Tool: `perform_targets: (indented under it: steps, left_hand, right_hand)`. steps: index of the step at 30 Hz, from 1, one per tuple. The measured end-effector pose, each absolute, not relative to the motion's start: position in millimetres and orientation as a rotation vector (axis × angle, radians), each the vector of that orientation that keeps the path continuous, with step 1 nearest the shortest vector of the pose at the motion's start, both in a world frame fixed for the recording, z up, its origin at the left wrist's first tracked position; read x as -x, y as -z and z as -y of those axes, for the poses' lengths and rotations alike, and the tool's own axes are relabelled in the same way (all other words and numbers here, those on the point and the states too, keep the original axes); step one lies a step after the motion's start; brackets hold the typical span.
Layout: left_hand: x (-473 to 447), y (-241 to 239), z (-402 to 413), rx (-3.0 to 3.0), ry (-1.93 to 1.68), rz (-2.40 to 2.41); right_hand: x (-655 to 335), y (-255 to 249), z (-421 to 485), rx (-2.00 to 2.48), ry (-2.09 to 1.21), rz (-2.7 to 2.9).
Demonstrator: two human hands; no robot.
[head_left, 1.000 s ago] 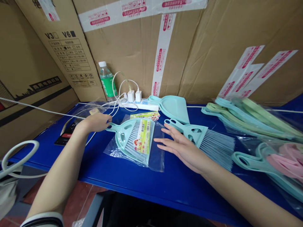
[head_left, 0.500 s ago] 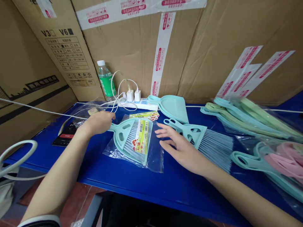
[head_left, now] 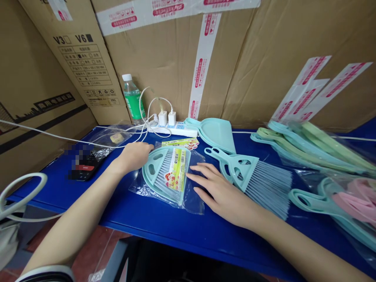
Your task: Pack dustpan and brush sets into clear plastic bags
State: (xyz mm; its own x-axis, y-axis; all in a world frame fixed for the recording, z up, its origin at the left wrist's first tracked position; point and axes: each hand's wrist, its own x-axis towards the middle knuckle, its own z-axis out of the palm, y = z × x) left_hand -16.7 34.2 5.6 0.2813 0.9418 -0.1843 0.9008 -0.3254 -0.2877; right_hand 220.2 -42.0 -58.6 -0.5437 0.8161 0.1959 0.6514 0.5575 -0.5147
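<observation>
A light-green dustpan and brush set (head_left: pixel 155 168) lies flat in a clear plastic bag on the blue table, with a yellow-green printed card (head_left: pixel 177 168) over its bristles. My left hand (head_left: pixel 134 157) is closed at the handle end, covering the handle; its fingertips are hidden. At the bag's right edge, my right hand (head_left: pixel 216 190) hovers or rests with fingers spread, holding nothing. Just beyond it lies a loose brush (head_left: pixel 243 172) with grey-blue bristles, partly covered by that hand. Behind is a bare light-green dustpan (head_left: pixel 217 133).
A power strip (head_left: pixel 176 131) with white chargers and cables stands by a water bottle (head_left: pixel 134 100). Bagged green and blue sets (head_left: pixel 305 147) and a bag with pink pieces (head_left: pixel 357 197) lie right. A dark phone (head_left: pixel 88 166) lies left. Cardboard boxes (head_left: pixel 164 58) wall the back.
My left hand has shifted right and slightly down over the handle. My right hand has come a little left, closer to the bag, with its fingers spreading. The view has shifted slightly.
</observation>
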Motion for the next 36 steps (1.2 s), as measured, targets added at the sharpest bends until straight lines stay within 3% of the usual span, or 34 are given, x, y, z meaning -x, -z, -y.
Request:
perform_targets:
  steps: [14, 36]
  left_hand:
    - [17.2, -2.1, -34.0, 2.415, -0.445, 1.664]
    - [15.5, -1.0, -30.7, 2.464, -0.41, 1.586]
  right_hand:
    - [-219.7, 53.8, 45.6, 1.13, -0.334, 2.521]
    - [-217.4, 55.1, 46.8, 1.082, -0.297, 2.619]
